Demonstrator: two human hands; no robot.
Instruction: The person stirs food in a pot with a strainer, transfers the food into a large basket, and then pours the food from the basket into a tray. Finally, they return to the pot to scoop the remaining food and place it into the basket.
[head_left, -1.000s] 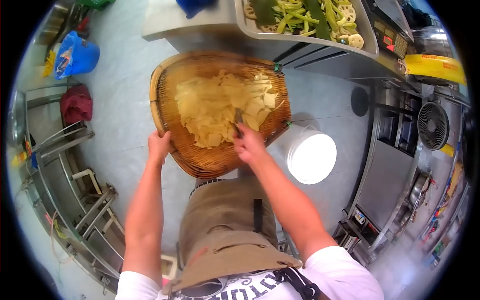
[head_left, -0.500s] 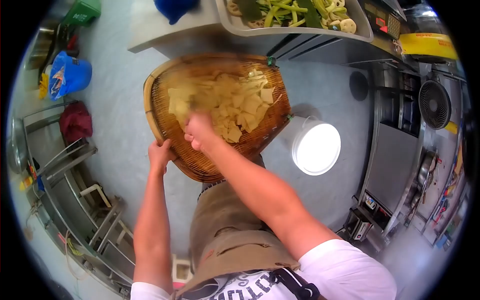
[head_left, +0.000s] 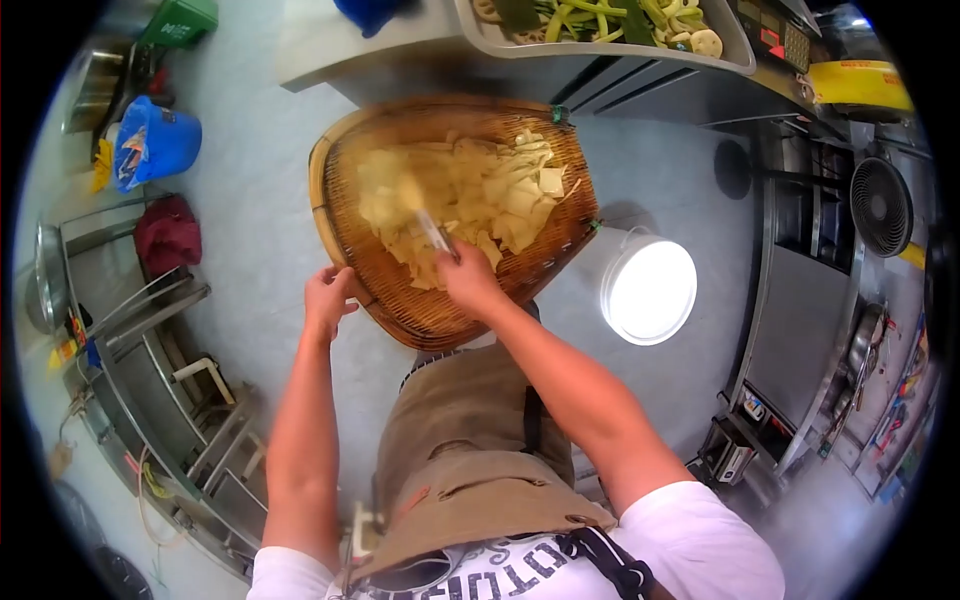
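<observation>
Pale yellow strips (head_left: 470, 195) lie heaped in the woven basket (head_left: 420, 300), which is held out in front of the person's apron (head_left: 460, 450). Right hand (head_left: 468, 283) is clenched around a thin utensil (head_left: 430, 228) that pokes into the heap. Left hand (head_left: 327, 300) grips the basket's near-left rim. Just right of the basket stands a white bucket (head_left: 648, 290); beyond it, a tray of green vegetables (head_left: 600, 20) sits on the counter.

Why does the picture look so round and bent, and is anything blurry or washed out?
Head view: a fisheye lens bows the edges and blackens the corners; the white bucket glares, overexposed; the tool in the right hand smears with motion over the woven basket; the left hand looks sharp.
</observation>
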